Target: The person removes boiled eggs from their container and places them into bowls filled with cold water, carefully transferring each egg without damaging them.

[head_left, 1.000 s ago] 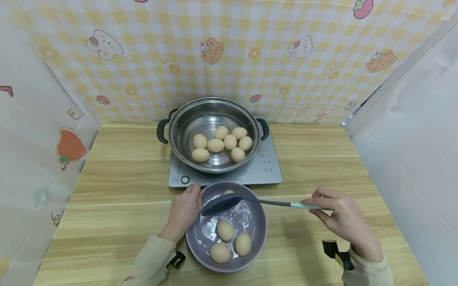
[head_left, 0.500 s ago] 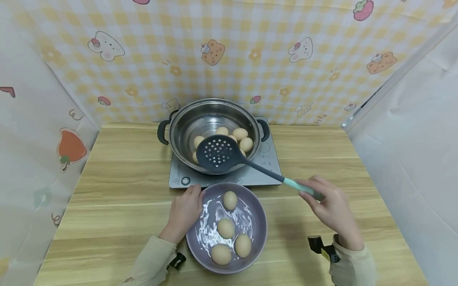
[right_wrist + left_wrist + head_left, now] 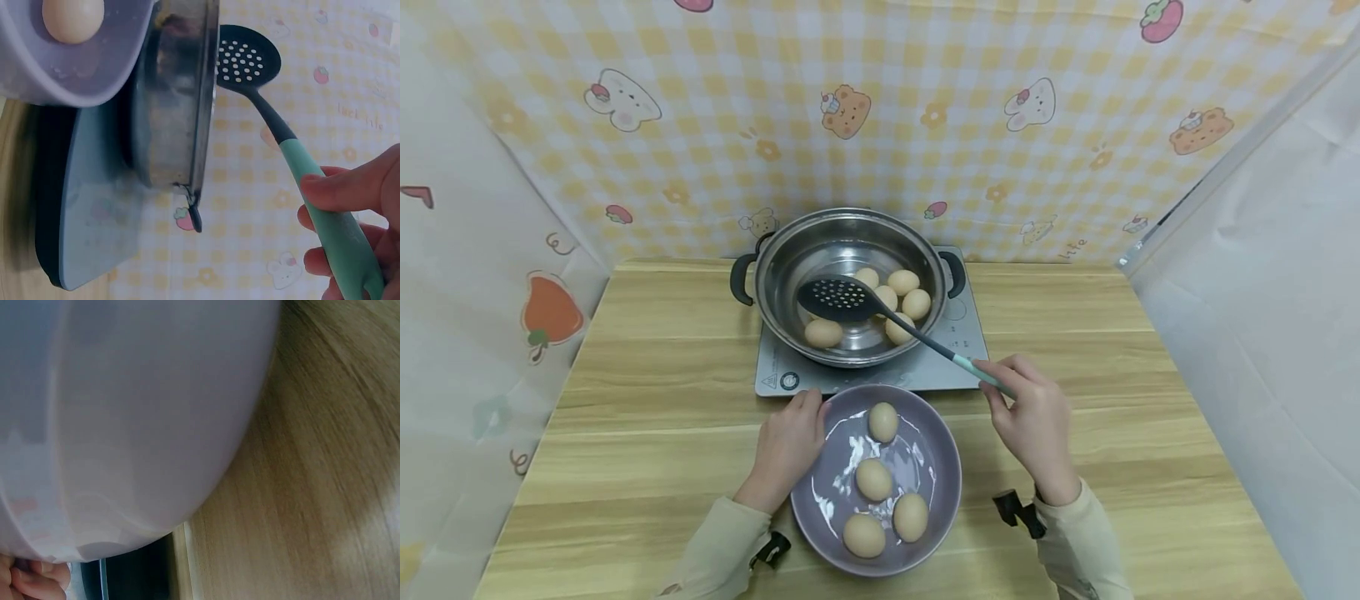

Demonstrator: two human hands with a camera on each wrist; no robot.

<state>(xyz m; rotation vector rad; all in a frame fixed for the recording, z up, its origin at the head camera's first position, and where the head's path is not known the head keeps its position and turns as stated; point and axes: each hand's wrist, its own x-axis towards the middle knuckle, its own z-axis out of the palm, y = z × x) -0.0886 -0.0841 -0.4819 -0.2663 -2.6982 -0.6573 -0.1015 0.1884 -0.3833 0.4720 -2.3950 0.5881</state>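
Observation:
A slotted spoon with a dark perforated head [image 3: 838, 297] and a mint-green handle [image 3: 328, 222] is held by my right hand [image 3: 1028, 412], thumb and fingers wrapped about the handle. Its head hangs over the left part of the steel pot [image 3: 850, 354], above several eggs [image 3: 903, 282]. My left hand [image 3: 788, 450] holds the upper left rim of the purple bowl [image 3: 950, 467], where several eggs lie apart from one another, one egg [image 3: 874, 479] near the middle. In the left wrist view, the bowl's outer wall [image 3: 144, 425] fills much of the picture, with curled fingers [image 3: 40, 581] at its edge.
Under the pot is a grey induction cooktop [image 3: 962, 358], just behind the bowl. The pot has black side handles [image 3: 741, 277]. All stand on a wooden table [image 3: 647, 400] backed by a yellow checked cloth [image 3: 887, 67], with pale sheets [image 3: 1292, 275] at the sides.
The spoon rose from the bowl, leaving an egg visible at its top, and moved back over the pot. My right hand shifted left. My left hand stayed at the bowl.

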